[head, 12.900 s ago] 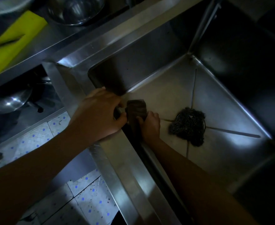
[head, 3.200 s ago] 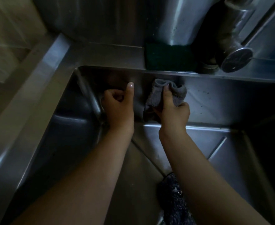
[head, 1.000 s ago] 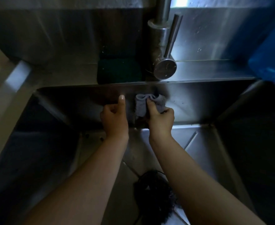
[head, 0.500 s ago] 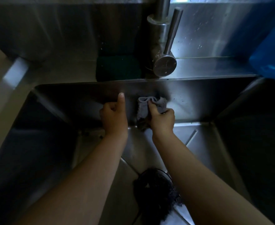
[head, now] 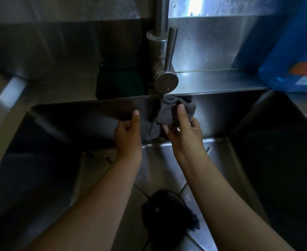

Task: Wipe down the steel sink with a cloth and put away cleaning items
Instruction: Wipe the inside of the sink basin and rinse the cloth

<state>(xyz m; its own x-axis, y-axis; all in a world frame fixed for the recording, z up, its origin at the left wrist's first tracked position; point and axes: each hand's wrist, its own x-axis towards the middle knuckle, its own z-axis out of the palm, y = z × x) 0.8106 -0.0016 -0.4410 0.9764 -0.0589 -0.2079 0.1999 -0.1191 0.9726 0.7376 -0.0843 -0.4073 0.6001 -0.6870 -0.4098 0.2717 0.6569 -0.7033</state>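
As fingers pinch crumpled cloth, steel sink

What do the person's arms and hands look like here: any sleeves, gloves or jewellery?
The left hand and right hand are bare: no gloves, no rings visible. The left forearm and right forearm are uncovered to the frame edge, with no sleeve, watch or bracelet. The left thumbnail looks short; dim light hides finer detail.
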